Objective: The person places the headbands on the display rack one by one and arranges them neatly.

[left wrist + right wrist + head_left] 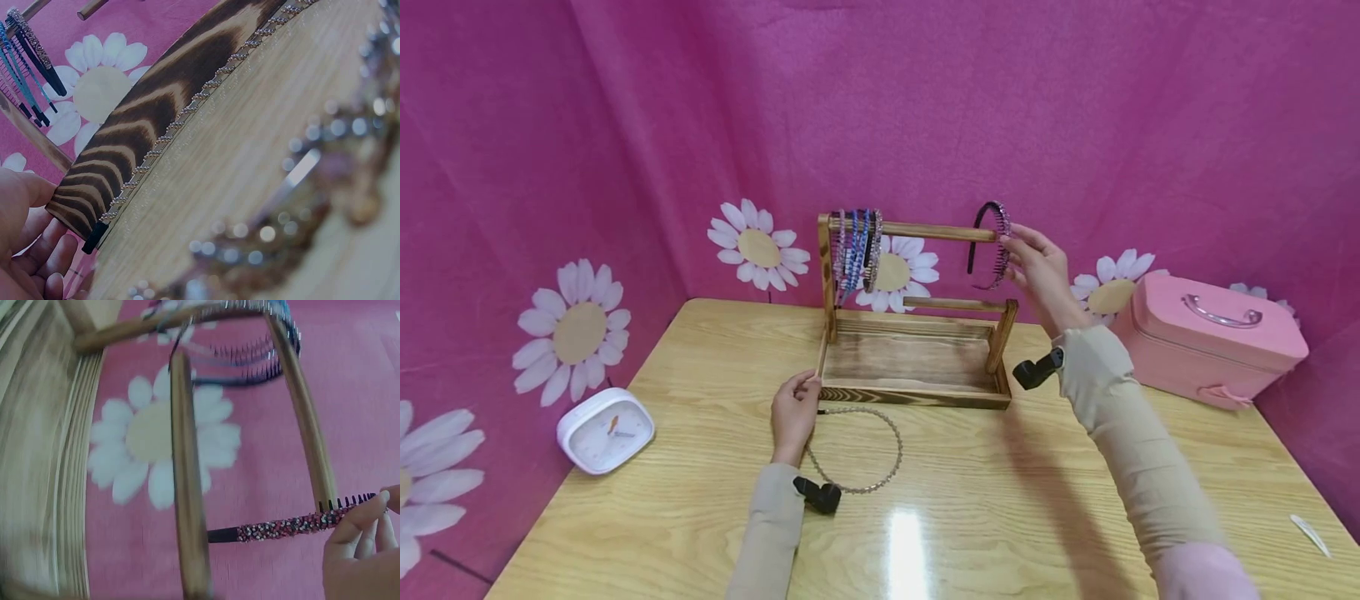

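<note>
Up at the free right end of the top bar, my right hand (1037, 271) pinches a black toothed headband (281, 527) with pink, sparkly beads; its loop surrounds the bar's end. The bar belongs to a wooden headband rack (917, 397) with a shallow tray base. My left hand (794, 412) grips the front left corner of that base, thumb and fingers on either side in the left wrist view. Several beaded headbands (854, 250), blue, pink and silvery, hang at the bar's left end. A thin beaded headband (891, 475) lies on the table beside my left hand.
A white clock (606, 431) stands at the table's left. On the right is a pink case (1217, 337) with a silver handle. A white hair clip (1311, 534) lies near the right edge. Behind the table hangs a magenta cloth (925, 108) with daisies.
</note>
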`<state>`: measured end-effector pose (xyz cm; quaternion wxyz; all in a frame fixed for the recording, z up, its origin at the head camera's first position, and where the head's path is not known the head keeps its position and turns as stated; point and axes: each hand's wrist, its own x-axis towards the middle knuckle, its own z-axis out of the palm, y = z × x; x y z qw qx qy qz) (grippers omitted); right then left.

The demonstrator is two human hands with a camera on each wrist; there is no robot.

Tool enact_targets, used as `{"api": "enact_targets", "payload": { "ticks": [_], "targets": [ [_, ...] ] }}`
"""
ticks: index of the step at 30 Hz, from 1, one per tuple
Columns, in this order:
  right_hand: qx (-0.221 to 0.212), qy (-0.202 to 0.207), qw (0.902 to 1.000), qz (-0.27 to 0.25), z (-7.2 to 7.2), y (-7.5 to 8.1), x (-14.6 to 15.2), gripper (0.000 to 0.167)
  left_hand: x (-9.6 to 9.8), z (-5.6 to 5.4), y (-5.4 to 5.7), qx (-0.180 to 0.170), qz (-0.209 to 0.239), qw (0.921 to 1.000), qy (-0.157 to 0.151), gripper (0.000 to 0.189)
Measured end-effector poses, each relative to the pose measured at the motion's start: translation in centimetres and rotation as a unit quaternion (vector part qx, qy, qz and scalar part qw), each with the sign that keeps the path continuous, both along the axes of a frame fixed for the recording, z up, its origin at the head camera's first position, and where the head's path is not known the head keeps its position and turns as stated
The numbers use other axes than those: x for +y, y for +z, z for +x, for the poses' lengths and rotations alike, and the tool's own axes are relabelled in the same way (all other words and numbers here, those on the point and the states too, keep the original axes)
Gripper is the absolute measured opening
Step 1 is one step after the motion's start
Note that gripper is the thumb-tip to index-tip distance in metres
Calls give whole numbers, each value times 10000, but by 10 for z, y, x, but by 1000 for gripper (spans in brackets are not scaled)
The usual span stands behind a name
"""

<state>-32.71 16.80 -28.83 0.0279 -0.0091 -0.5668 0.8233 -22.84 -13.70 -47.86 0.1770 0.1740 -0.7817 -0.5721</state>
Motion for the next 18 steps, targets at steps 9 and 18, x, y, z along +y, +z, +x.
{"api": "enact_targets", "payload": {
  "ticks": [9,18],
  "targets": [
    [-137,388,9991,114,-4,-4,-62,15,-3,0,2,-66,-24,10000,27,28],
    [-295,717,9969,101,-3,-6,-110,24,-1,0,0,-58,86,9999,-44,29]
  ]
}}
